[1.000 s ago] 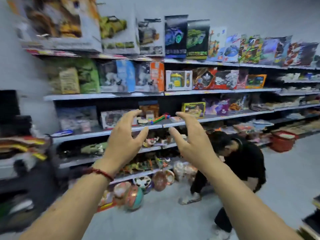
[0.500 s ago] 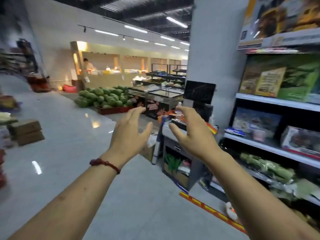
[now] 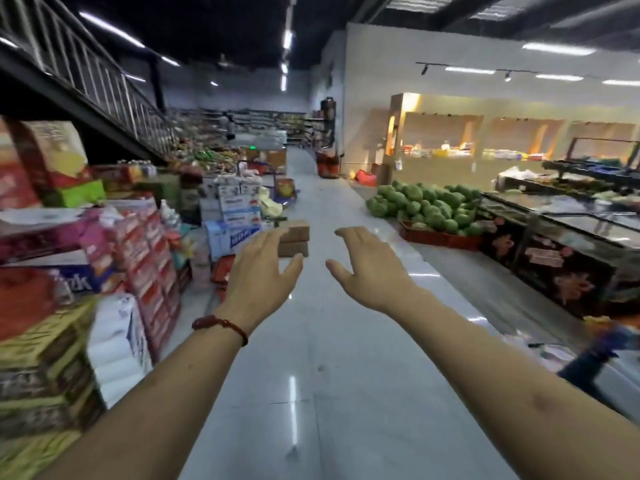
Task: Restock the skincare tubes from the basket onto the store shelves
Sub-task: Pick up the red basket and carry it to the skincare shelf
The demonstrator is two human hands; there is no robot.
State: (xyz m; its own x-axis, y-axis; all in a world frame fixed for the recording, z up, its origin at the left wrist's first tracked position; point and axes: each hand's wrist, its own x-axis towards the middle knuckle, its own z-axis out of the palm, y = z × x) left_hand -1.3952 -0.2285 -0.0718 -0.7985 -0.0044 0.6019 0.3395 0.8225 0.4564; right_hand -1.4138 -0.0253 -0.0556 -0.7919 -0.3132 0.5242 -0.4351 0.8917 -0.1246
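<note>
A person's left hand [image 3: 259, 277] and right hand [image 3: 374, 271] were held out at arm's length over a supermarket aisle, backs up and apart from each other, grasping nothing. The fingers [image 3: 360, 237] of both were released and loosely spread, with the thumbs angled inward toward one another (a red cord bracelet [image 3: 221, 323] circled the left wrist).

Just beyond the left fingertips, two brown cardboard boxes [image 3: 298, 233] sat stacked on the glossy grey floor [image 3: 322, 368], partly hidden by those fingers. Further to the left of the fingers, cartons [image 3: 145, 258] in red, pink and white rose in tall stacks along the aisle's edge. Above them, a staircase railing [image 3: 86, 71] climbed away overhead.

To the right of the right fingers and well apart from them, a heap of green watermelons [image 3: 429, 206] lay piled above a red crate [image 3: 436, 240]. Beside it a dark, glass-topped display case [image 3: 568, 271] ran back toward the camera.

Far past the fingertips the aisle ran on to blurred shelves [image 3: 263, 123] at the back of the store, and a lit counter [image 3: 485, 147] glowed along the right wall. Where the skincare tubes and their basket lay could not be told from this view.
</note>
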